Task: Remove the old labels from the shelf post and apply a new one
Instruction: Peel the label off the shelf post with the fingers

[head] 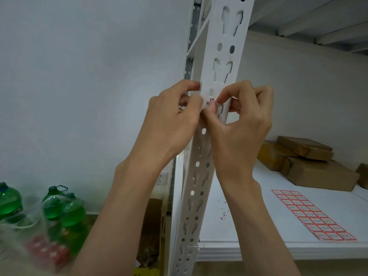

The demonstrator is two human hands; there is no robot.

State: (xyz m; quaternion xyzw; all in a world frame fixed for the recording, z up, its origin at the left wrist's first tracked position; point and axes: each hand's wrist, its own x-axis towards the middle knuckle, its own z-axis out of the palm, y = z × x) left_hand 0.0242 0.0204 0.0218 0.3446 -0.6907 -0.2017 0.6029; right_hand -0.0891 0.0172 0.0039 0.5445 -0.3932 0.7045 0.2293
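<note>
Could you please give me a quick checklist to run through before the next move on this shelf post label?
1. Both hands on the shelf post: ok, left hand and right hand meet at one spot.
2. Grip on the label: cannot tell, fingertips cover most of it.
3. Old label or new one: cannot tell, only dark handwriting shows.
4. Sheet of labels at hand: ok, on the shelf.
5. Residue cleared: not ok, scraps lie on the shelf.
</note>
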